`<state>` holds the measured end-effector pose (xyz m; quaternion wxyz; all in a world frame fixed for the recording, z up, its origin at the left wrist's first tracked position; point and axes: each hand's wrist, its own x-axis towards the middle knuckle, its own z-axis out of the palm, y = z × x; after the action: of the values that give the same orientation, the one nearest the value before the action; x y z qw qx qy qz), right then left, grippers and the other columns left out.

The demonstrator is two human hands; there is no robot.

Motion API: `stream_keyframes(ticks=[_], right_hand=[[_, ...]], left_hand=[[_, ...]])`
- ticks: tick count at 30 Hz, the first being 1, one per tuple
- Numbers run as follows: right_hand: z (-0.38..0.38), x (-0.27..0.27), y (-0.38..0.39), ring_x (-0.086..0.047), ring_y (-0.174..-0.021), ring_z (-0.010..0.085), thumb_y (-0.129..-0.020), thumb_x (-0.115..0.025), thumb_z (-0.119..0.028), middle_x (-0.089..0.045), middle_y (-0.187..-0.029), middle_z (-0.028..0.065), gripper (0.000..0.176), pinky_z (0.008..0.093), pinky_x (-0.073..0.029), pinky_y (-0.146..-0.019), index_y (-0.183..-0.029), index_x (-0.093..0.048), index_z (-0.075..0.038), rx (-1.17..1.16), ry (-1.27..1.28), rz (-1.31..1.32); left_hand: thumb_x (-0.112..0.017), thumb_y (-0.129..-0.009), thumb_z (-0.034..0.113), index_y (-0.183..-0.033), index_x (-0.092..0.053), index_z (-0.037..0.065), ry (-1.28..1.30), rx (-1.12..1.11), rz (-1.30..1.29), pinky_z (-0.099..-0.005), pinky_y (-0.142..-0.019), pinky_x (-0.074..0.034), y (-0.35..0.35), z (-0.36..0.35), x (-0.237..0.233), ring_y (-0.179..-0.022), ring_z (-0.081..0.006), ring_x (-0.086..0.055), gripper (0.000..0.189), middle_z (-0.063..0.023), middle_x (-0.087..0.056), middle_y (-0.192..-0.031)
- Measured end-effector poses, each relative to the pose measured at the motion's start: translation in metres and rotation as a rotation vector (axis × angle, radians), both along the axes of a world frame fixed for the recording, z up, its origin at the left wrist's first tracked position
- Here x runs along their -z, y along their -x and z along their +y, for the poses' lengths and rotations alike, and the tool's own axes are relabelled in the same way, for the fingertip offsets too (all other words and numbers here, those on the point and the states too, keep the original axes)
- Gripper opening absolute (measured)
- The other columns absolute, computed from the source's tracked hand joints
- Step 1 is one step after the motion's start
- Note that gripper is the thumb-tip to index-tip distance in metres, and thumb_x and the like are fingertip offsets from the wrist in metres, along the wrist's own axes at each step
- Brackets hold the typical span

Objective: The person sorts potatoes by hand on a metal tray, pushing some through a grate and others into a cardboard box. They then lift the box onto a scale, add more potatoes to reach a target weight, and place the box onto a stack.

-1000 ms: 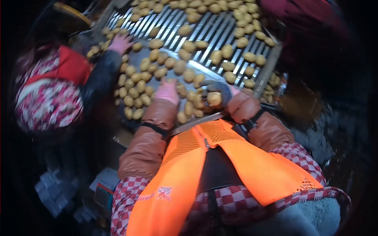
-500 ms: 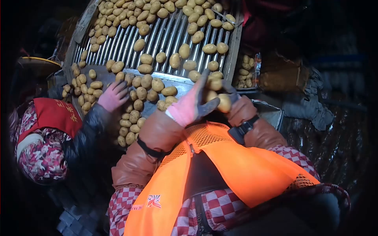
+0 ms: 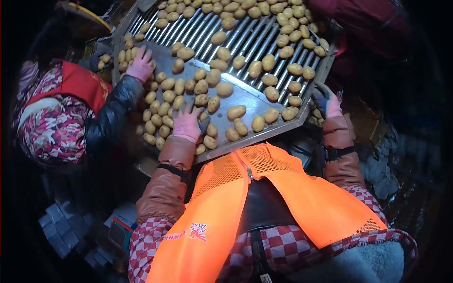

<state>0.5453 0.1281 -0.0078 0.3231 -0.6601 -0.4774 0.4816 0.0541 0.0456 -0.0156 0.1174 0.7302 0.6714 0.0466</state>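
My left hand (image 3: 188,123), in a pink glove, lies flat with fingers spread on a heap of potatoes (image 3: 166,96) at the near left of a flat metal sorting plate (image 3: 250,96). My right hand (image 3: 325,101), in a dark and pink glove, reaches past the plate's right edge, beside a few potatoes (image 3: 312,117) lying below that edge. Whether it holds anything is hidden. Loose potatoes (image 3: 236,112) lie between the two hands.
A roller bed (image 3: 245,35) carrying many potatoes feeds the plate from the far side. A co-worker (image 3: 56,118) at the left has a pink-gloved hand (image 3: 140,66) on the plate's far left corner. A red-sleeved person (image 3: 373,21) stands at the top right.
Both hands were together at the near edge, the right one holding a potato. The left has dropped onto the potato heap and the right has swung out past the right edge.
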Motion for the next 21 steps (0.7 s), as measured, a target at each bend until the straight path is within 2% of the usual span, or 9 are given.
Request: stream_keyframes(ticks=[4,6,10,11,13,14,15,19,21], right_hand=[[0.014,-0.018,0.077,-0.064,-0.106,0.0383,-0.081,-0.077,-0.034,-0.06,-0.123,0.0274,0.066,0.0438,-0.053,-0.087,-0.138,-0.051,-0.013,-0.527,-0.074,-0.922],[0.0,-0.027,0.112,-0.062,-0.101,0.0463,-0.076,-0.079,-0.04,-0.056,-0.116,0.0292,0.067,0.0478,-0.054,-0.086,-0.134,-0.053,-0.016,-0.621,0.055,-1.078],[-0.023,-0.039,0.139,-0.062,-0.103,0.045,-0.078,-0.077,-0.042,-0.053,-0.121,0.0286,0.067,0.0462,-0.053,-0.089,-0.134,-0.053,-0.014,-0.625,0.186,-0.951],[-0.024,-0.047,0.153,-0.062,-0.104,0.0447,-0.079,-0.076,-0.043,-0.051,-0.125,0.029,0.066,0.0456,-0.052,-0.09,-0.134,-0.054,-0.014,-0.625,0.256,-0.918],[-0.025,-0.04,0.183,-0.062,-0.107,0.0402,-0.079,-0.077,-0.039,-0.058,-0.123,0.0247,0.063,0.0448,-0.051,-0.091,-0.131,-0.057,-0.01,-0.697,0.084,-0.624],[-0.033,-0.002,0.197,-0.063,-0.107,0.0379,-0.078,-0.077,-0.04,-0.063,-0.115,0.0241,0.064,0.0436,-0.051,-0.09,-0.13,-0.057,-0.008,-0.738,-0.046,-0.645],[-0.032,-0.01,0.23,-0.062,-0.11,0.037,-0.077,-0.078,-0.04,-0.063,-0.116,0.0246,0.069,0.0423,-0.05,-0.092,-0.132,-0.055,-0.006,-0.9,0.164,-0.756],[-0.031,-0.004,0.286,-0.063,-0.112,0.0315,-0.082,-0.076,-0.039,-0.065,-0.121,0.0219,0.065,0.0382,-0.049,-0.095,-0.134,-0.054,-0.007,-0.955,0.147,-0.359],[-0.012,0.003,0.289,-0.065,-0.109,0.0279,-0.085,-0.075,-0.034,-0.065,-0.121,0.02,0.06,0.0366,-0.049,-0.095,-0.134,-0.055,-0.007,-1.047,0.169,-0.159]], left_hand=[[-0.07,-0.082,0.041,-0.111,-0.069,0.018,0.026,-0.22,-0.069,-0.0465,-0.102,-0.042,0.036,-0.014,0.006,-0.123,-0.0324,-0.052,0.036,-0.0112,-0.056,-0.134],[-0.07,-0.083,0.04,-0.11,-0.068,0.016,0.002,-0.307,-0.107,-0.044,-0.099,-0.046,0.044,-0.028,0.003,-0.122,-0.0315,-0.054,0.036,-0.0118,-0.057,-0.134],[-0.069,-0.085,0.04,-0.124,-0.062,0.023,0.171,-0.527,-0.024,-0.0451,-0.1,-0.046,0.059,-0.056,0.016,-0.126,-0.034,-0.051,0.043,-0.0114,-0.046,-0.145],[-0.067,-0.085,0.044,-0.128,-0.059,0.028,0.202,-0.573,-0.059,-0.0513,-0.106,-0.04,0.057,-0.059,0.023,-0.134,-0.0353,-0.042,0.047,-0.0109,-0.038,-0.152],[-0.066,-0.085,0.045,-0.131,-0.057,0.029,0.02,-0.508,0.027,-0.0574,-0.109,-0.033,0.028,-0.053,0.02,-0.138,-0.0363,-0.036,0.05,-0.012,-0.036,-0.152],[-0.066,-0.084,0.045,-0.133,-0.056,0.03,-0.078,-0.476,0.076,-0.0604,-0.11,-0.03,0.013,-0.046,0.015,-0.14,-0.0368,-0.033,0.052,-0.0125,-0.036,-0.153],[-0.066,-0.084,0.047,-0.133,-0.055,0.03,-0.013,-0.35,0.055,-0.0624,-0.11,-0.027,-0.003,-0.037,0.003,-0.141,-0.0371,-0.031,0.054,-0.0119,-0.036,-0.152],[-0.069,-0.08,0.047,-0.128,-0.059,0.03,-0.027,0.084,-0.105,-0.0613,-0.11,-0.027,0.005,-0.034,0.033,-0.139,-0.0385,-0.032,0.052,-0.0113,-0.04,-0.148],[-0.07,-0.079,0.046,-0.123,-0.062,0.027,-0.081,0.013,-0.187,-0.0587,-0.11,-0.028,0.022,-0.044,0.046,-0.138,-0.0386,-0.034,0.049,-0.0115,-0.043,-0.145]])
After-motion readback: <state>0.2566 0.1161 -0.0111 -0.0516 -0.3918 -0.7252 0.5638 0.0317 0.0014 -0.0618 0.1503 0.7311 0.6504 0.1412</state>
